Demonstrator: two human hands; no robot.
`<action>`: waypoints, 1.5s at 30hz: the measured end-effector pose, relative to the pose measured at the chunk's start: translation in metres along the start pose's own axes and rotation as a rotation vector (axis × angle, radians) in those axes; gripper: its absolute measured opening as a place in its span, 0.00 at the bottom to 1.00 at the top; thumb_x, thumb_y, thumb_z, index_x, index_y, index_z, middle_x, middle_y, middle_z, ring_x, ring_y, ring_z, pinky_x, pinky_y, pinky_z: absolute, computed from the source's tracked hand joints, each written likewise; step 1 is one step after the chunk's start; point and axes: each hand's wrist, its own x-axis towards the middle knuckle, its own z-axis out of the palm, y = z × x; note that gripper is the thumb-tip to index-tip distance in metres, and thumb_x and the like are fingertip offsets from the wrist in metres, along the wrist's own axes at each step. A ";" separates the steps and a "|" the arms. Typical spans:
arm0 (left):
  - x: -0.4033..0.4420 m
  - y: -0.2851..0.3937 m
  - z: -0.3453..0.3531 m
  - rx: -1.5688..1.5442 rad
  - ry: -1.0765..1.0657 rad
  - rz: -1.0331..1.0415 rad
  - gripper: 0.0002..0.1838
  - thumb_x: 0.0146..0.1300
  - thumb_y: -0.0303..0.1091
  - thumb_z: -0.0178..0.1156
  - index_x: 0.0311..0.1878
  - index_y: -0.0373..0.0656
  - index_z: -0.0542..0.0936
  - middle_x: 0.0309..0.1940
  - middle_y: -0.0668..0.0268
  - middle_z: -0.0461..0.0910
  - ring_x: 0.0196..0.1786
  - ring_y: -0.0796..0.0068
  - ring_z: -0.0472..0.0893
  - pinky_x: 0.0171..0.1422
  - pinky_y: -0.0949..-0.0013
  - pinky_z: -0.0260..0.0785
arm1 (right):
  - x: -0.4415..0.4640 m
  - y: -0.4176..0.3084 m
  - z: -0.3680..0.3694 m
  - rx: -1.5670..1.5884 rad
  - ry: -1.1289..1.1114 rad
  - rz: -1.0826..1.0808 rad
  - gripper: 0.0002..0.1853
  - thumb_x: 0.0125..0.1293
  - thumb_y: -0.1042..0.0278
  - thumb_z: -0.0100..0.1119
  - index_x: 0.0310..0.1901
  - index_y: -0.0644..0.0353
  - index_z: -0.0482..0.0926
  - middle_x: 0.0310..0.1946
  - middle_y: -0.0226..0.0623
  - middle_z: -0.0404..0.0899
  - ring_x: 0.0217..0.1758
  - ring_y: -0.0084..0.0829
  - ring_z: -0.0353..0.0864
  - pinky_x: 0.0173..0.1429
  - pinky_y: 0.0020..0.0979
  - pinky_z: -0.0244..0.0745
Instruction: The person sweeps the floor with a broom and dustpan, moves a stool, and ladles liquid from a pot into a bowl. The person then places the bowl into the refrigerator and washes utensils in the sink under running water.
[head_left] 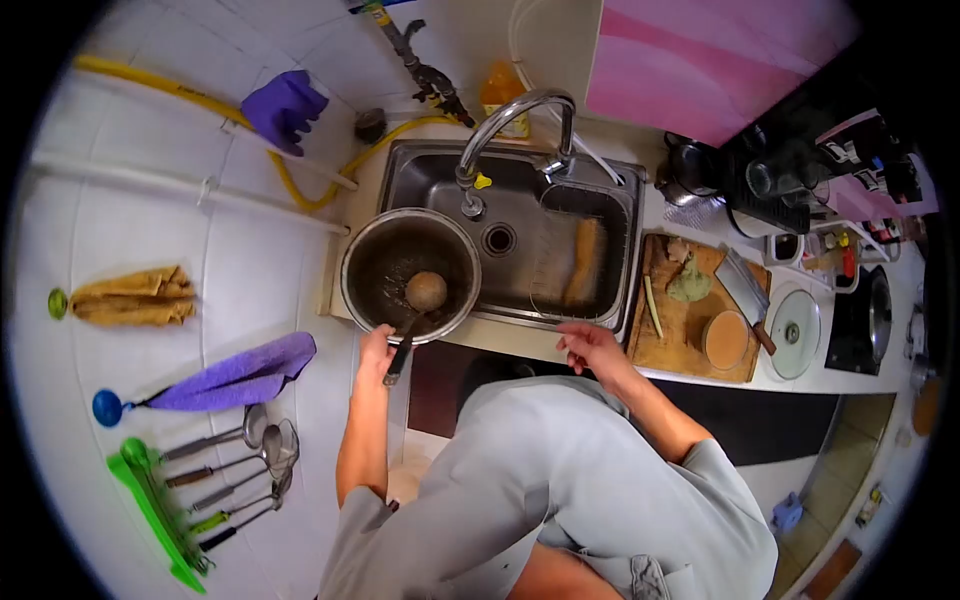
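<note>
A round metal pot [365,270] sits tilted over the left side of the steel sink [510,290]. Its inside looks dark and stained. In it lies a ladle [426,291] with a round bowl, its black handle reaching over the near rim. My left hand [374,353] grips the pot at that rim, just beside the ladle handle; part of the grip is hidden. Held over the counter's front edge, near the sink's right front corner, my right hand [592,352] is empty with loosely bent fingers apart. A curved faucet [520,105] rises behind the pot.
Right of the sink, a wooden cutting board [655,345] carries a cleaver [742,285], an orange-brown round bowl [726,338] and vegetable pieces. A glass lid [795,335] lies beyond. Hanging utensils [240,475], a purple towel [240,375] and a purple glove [284,110] line the left wall.
</note>
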 end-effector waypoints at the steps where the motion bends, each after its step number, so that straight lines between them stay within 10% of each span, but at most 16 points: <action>1: 0.015 0.007 -0.004 0.048 0.005 -0.023 0.10 0.58 0.21 0.56 0.41 0.24 0.74 0.35 0.49 0.79 0.31 0.55 0.83 0.30 0.55 0.83 | 0.005 -0.006 -0.002 -0.008 0.042 -0.038 0.17 0.74 0.68 0.56 0.60 0.66 0.75 0.40 0.34 0.81 0.30 0.19 0.74 0.30 0.22 0.71; 6: 0.112 0.033 0.010 -0.023 -0.203 -0.217 0.16 0.65 0.25 0.51 0.55 0.32 0.72 0.48 0.52 0.77 0.48 0.53 0.79 0.53 0.47 0.82 | 0.012 -0.016 0.003 0.030 0.268 -0.118 0.17 0.73 0.68 0.57 0.60 0.64 0.77 0.39 0.33 0.82 0.31 0.20 0.75 0.32 0.23 0.72; 13: 0.270 0.005 0.053 0.232 -0.370 -0.374 0.15 0.64 0.26 0.55 0.52 0.31 0.74 0.51 0.50 0.77 0.50 0.50 0.81 0.52 0.45 0.83 | -0.015 0.020 0.065 0.105 0.603 -0.151 0.20 0.71 0.68 0.56 0.61 0.70 0.75 0.38 0.34 0.82 0.29 0.18 0.75 0.29 0.21 0.72; 15: 0.311 -0.020 0.049 0.683 -0.705 0.096 0.17 0.63 0.29 0.59 0.54 0.33 0.77 0.52 0.54 0.79 0.52 0.54 0.81 0.61 0.52 0.78 | -0.026 0.049 0.091 0.182 0.681 -0.110 0.20 0.72 0.69 0.54 0.61 0.69 0.74 0.39 0.35 0.81 0.29 0.19 0.75 0.29 0.21 0.73; 17: 0.310 -0.035 0.070 0.255 -0.561 -0.358 0.20 0.62 0.30 0.62 0.57 0.37 0.78 0.52 0.59 0.80 0.53 0.57 0.80 0.66 0.58 0.72 | -0.041 0.059 0.125 0.247 0.761 -0.038 0.19 0.71 0.69 0.56 0.60 0.69 0.75 0.39 0.35 0.81 0.28 0.19 0.75 0.30 0.22 0.73; 20: 0.254 -0.026 0.081 1.522 -0.761 0.572 0.25 0.63 0.31 0.59 0.64 0.38 0.75 0.60 0.55 0.79 0.65 0.61 0.76 0.71 0.62 0.67 | -0.054 0.082 0.162 0.345 0.872 0.080 0.20 0.71 0.69 0.57 0.61 0.68 0.75 0.39 0.37 0.82 0.28 0.20 0.75 0.30 0.22 0.72; 22: 0.261 -0.046 0.085 1.612 -0.685 0.588 0.23 0.63 0.28 0.58 0.63 0.42 0.76 0.60 0.54 0.79 0.63 0.57 0.78 0.70 0.59 0.69 | -0.061 0.101 0.179 0.352 0.920 0.074 0.19 0.72 0.67 0.57 0.60 0.66 0.75 0.39 0.37 0.84 0.27 0.19 0.75 0.30 0.22 0.73; 24: 0.288 -0.085 0.102 0.447 -0.486 -0.297 0.16 0.69 0.29 0.57 0.59 0.43 0.76 0.56 0.57 0.79 0.56 0.56 0.79 0.61 0.51 0.74 | -0.064 0.109 0.190 0.382 0.963 0.109 0.18 0.72 0.69 0.56 0.60 0.66 0.75 0.38 0.36 0.84 0.26 0.19 0.75 0.30 0.22 0.72; 26: 0.311 -0.114 0.109 -0.073 -0.177 -0.570 0.13 0.72 0.31 0.56 0.58 0.44 0.75 0.54 0.58 0.78 0.53 0.55 0.80 0.56 0.46 0.76 | -0.061 0.112 0.198 0.391 0.960 0.133 0.18 0.72 0.69 0.56 0.60 0.66 0.75 0.38 0.36 0.84 0.26 0.19 0.75 0.30 0.22 0.72; 31: 0.318 -0.120 0.108 0.005 -0.296 -0.575 0.17 0.73 0.33 0.57 0.62 0.46 0.72 0.55 0.58 0.78 0.53 0.51 0.79 0.50 0.41 0.77 | -0.051 0.110 0.204 0.291 0.952 0.070 0.18 0.73 0.69 0.54 0.60 0.67 0.75 0.37 0.33 0.83 0.26 0.18 0.75 0.32 0.22 0.72; 41: 0.288 -0.051 0.100 0.163 -0.396 -0.522 0.24 0.75 0.38 0.55 0.69 0.40 0.67 0.68 0.55 0.68 0.68 0.49 0.69 0.69 0.37 0.67 | -0.076 0.128 0.179 0.179 0.922 0.026 0.20 0.70 0.68 0.58 0.61 0.65 0.75 0.36 0.30 0.81 0.30 0.18 0.77 0.35 0.23 0.75; 45: 0.307 -0.039 0.084 0.460 -0.422 -0.344 0.27 0.68 0.43 0.64 0.63 0.37 0.71 0.57 0.54 0.77 0.61 0.50 0.76 0.64 0.47 0.74 | -0.103 0.146 0.142 0.158 0.935 0.068 0.20 0.72 0.66 0.56 0.62 0.66 0.74 0.41 0.33 0.82 0.32 0.19 0.77 0.33 0.24 0.76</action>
